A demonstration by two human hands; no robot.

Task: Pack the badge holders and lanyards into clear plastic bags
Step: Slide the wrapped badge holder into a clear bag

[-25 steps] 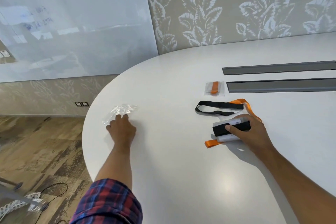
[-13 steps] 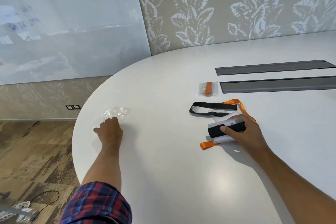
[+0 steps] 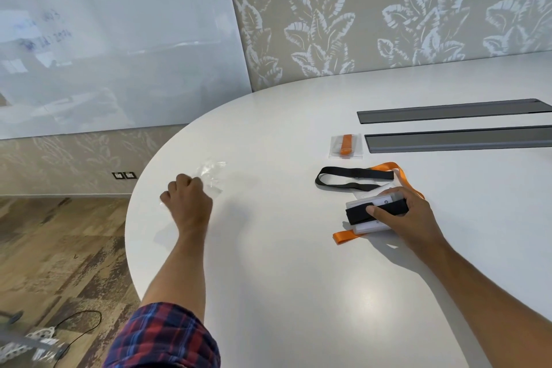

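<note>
Clear plastic bags (image 3: 212,172) lie crumpled near the left edge of the white table (image 3: 298,293). My left hand (image 3: 186,203) has its fingers curled onto the near end of them. My right hand (image 3: 409,218) grips a clear badge holder (image 3: 372,225) wrapped with a folded black lanyard (image 3: 358,213); the thumb presses on the black band. An orange lanyard (image 3: 345,236) sticks out beneath the holder and loops behind my hand. Another black lanyard (image 3: 349,179) lies flat just beyond. A packed bag with an orange lanyard (image 3: 346,145) sits farther back.
Two long grey cable-slot covers (image 3: 457,140) are set into the table at the back right. The table's rounded edge drops off to a wooden floor on the left, where a black cable and white items (image 3: 38,340) lie. A glass board covers the wall behind.
My left hand slid back along the plastic bags and its fingers curled onto them. My right hand kept its hold on the badge holder.
</note>
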